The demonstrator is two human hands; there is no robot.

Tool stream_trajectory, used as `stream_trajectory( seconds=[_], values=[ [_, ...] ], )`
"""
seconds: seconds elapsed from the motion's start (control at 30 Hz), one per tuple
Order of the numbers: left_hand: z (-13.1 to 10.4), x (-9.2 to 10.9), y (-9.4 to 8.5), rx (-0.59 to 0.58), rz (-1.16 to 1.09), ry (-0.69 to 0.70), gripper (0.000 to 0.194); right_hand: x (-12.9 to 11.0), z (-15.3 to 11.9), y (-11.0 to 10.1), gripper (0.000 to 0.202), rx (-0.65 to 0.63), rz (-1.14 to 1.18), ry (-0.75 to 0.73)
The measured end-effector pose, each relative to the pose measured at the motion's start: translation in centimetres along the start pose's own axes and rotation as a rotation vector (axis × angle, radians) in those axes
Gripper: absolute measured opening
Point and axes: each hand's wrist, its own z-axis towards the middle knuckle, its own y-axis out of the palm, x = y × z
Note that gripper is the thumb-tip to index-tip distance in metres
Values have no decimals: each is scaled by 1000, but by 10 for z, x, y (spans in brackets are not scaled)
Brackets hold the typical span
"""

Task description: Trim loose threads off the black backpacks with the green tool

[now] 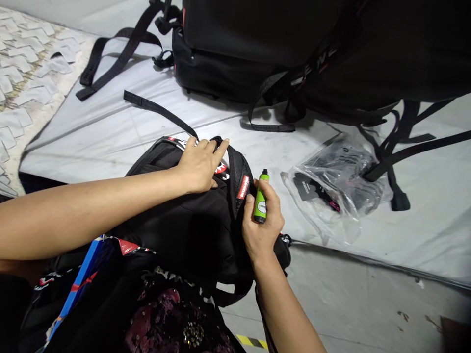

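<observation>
A black backpack (206, 220) with a red label and a shark-mouth print lies across my lap, against the table's edge. My left hand (198, 164) grips its upper part, with the fingers bent over the edge and the index finger reaching toward the shoulder strap (239, 179). In my right hand (265, 220) is a small green tube with black ends (261, 197), held upright between thumb and fingers close to the strap's red label. What the tube is I cannot tell for sure.
Large black bags (235, 63) with loose straps stand at the back of the white-covered table (140, 132). A clear plastic bag (331, 186) holding dark items and a tag lies to the right. Pale cut pieces (29, 63) cover a surface at far left. A blue bar (81, 279) shows at lower left.
</observation>
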Motion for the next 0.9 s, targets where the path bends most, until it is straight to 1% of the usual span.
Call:
stream_trajectory(
  seconds=[0.17,0.37,0.47,0.57,0.7,0.9],
  values=[
    [1,3,2,4,30,-5,106,2,-1,2,39,9,-1,-14],
    [1,0,-3,-58,2,19,106,3,-1,1,40,-2,-7,-20],
    [0,0,-3,-37,7,11,103,3,-1,1,41,-1,-2,-33],
    [1,3,-1,-34,34,-8,105,4,-1,2,41,11,-6,-45],
    [3,5,0,-56,52,-13,107,7,-1,4,41,22,-17,-63],
    [3,1,-5,-112,30,19,108,6,-2,3,43,15,-14,-73]
  ],
)
